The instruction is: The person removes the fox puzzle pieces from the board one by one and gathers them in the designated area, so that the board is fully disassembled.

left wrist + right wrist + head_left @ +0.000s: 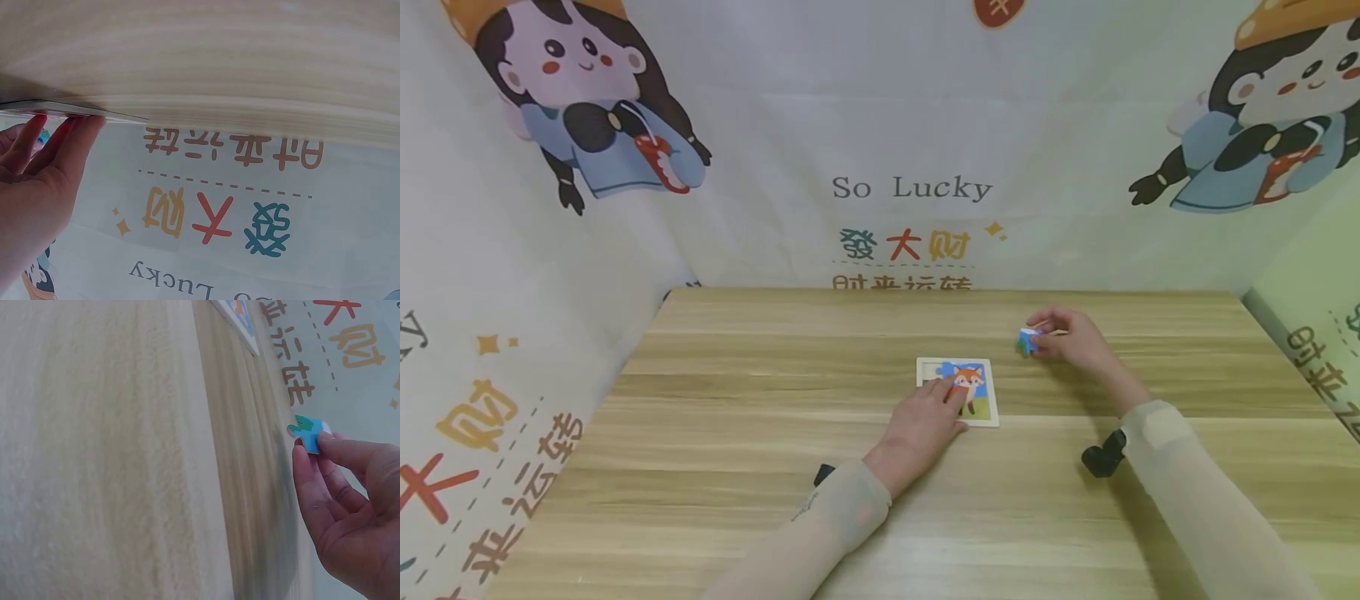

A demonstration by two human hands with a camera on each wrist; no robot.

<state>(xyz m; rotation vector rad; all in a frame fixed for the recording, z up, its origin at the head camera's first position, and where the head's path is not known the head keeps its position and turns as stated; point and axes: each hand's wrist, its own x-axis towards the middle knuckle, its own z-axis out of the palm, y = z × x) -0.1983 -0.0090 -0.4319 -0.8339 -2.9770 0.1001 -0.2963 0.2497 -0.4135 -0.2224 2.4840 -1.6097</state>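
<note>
As R grip pinches, pc hovers.

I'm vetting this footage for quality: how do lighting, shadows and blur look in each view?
Head view: fairly even light, with a soft shadow on the table beside the right sleeve; left wrist view: dimmer and upside down, nearest wood smeared, wall lettering legible; right wrist view: wood pale and hazy at left, soft shadow near the right hand, puzzle piece fairly clear.

Printed cloth backs a wood-grain table.
</note>
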